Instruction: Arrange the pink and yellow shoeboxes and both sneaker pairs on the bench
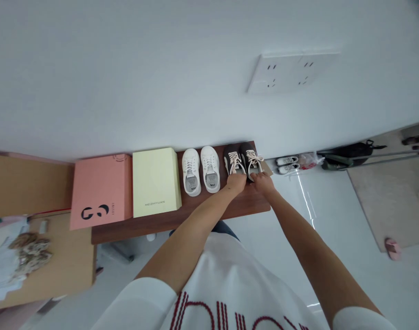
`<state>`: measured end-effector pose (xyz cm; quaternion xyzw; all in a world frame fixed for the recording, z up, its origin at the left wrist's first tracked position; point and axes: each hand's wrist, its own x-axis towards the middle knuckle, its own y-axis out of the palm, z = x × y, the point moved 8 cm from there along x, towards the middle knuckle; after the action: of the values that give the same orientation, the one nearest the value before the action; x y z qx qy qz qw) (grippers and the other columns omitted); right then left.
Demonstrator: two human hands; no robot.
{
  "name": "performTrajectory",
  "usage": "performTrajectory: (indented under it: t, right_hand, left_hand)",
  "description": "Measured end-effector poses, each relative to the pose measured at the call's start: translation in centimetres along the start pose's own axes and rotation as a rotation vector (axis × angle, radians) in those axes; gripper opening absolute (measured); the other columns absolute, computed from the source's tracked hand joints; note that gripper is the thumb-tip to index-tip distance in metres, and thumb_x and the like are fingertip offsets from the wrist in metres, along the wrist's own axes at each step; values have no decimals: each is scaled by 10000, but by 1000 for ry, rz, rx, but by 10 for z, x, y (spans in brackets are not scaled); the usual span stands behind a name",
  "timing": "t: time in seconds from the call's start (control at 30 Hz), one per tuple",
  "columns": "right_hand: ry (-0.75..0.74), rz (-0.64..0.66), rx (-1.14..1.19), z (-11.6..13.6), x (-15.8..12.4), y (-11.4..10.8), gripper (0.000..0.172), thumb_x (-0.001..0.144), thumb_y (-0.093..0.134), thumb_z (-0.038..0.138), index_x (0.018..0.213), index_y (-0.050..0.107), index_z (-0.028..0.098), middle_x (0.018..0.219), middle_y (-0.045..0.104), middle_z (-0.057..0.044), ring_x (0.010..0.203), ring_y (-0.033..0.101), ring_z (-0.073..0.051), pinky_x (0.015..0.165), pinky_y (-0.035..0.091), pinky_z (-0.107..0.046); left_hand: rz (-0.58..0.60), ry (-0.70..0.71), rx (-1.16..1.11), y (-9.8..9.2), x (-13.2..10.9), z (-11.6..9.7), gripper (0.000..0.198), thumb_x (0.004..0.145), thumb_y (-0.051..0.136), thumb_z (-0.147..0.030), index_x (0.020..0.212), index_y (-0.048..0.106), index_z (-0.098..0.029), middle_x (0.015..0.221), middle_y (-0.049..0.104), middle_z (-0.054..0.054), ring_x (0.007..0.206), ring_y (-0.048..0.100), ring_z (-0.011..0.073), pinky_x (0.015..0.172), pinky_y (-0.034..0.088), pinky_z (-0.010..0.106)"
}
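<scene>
A pair of dark sneakers with cream laces stands at the right end of a dark wooden bench point(182, 220), against the white wall. My left hand point(236, 181) is closed on the heel of the left dark sneaker point(232, 162). My right hand point(262, 180) grips the heel of the right dark sneaker point(250, 157). Both arms reach out from my white shirt. A pair of white sneakers point(200, 170) stands just left of the dark pair.
Left of the shoes stand a pale yellow box point(156, 181) and a pink box point(101, 190). A wooden desk point(58, 270) with papers is at the far left. More shoes point(287, 164), a black bag point(350, 153) and a pink slipper point(392, 248) lie on the floor to the right.
</scene>
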<state>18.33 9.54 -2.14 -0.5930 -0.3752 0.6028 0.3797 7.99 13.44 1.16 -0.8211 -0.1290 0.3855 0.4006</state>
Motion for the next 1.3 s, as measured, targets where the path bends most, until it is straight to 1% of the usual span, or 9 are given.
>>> performTrajectory:
  t: [0.33,0.5,0.6,0.7,0.77,0.97,1.1,1.2,1.3]
  right_hand:
    - [64,-28,58,1,2,-3,240,860,684,223,1090,670,153,1065,746,-170,1074,621,-317,980,365,-406]
    - [119,-175,146,3,-8,-27,242,947,582,309,1106,686,160,1134,726,-183,1083,605,-328,959,385,-418]
    - [131,-285,232,13,-21,-42,271,978,516,301,1138,680,156,1142,721,-176,1067,614,-319,957,397,-418]
    - [101,-357,368,36,-37,-46,294,991,473,300,1149,670,149,1117,731,-161,1052,636,-305,952,430,-404]
    - [74,-368,477,62,-49,-41,304,994,460,306,1156,662,145,1103,740,-154,1030,660,-293,933,463,-389]
    - [-59,-187,749,175,-75,-14,266,973,491,298,1150,668,207,1061,765,-95,958,721,-244,894,534,-363]
    - [-154,-32,818,240,-74,-13,237,952,512,263,1112,681,222,1010,771,-70,951,729,-228,873,549,-354]
    - [-188,30,887,277,-63,-24,220,939,535,261,1093,688,226,1010,774,-68,967,733,-231,890,553,-366]
    - [-198,39,984,319,-50,-44,216,934,555,295,1082,695,225,1036,775,-70,991,729,-233,917,557,-382]
  left_hand:
    - [-29,-44,-11,-2,-1,4,306,964,550,-191,1236,652,-93,1083,734,218,1148,684,313,992,507,413]
    - [-111,-13,-83,-17,-10,3,310,1003,513,-334,1208,656,-151,1104,741,175,1107,696,304,942,520,394]
    - [-207,4,-207,-31,-34,18,301,1018,460,-309,1222,652,-199,1131,749,121,1087,701,269,929,517,362]
    - [-303,-17,-376,-35,-81,53,319,1003,465,-272,1263,643,-222,1138,758,78,1077,704,232,932,514,325]
    - [-338,-56,-489,-27,-124,84,314,984,490,-281,1243,662,-233,1103,768,57,1040,713,217,931,518,313]
    - [-433,-386,-746,38,-265,185,267,934,498,-282,1097,705,-237,980,783,34,942,736,202,875,543,308]
    - [-530,-597,-769,72,-339,240,262,898,472,-228,1037,695,-210,863,751,37,838,725,205,835,548,338]
    - [-690,-743,-699,70,-385,294,235,868,465,-190,978,672,-206,884,720,61,897,708,231,867,546,375]
    - [-898,-887,-581,49,-430,364,229,794,513,-158,980,645,-183,995,691,109,1047,664,277,976,515,440]
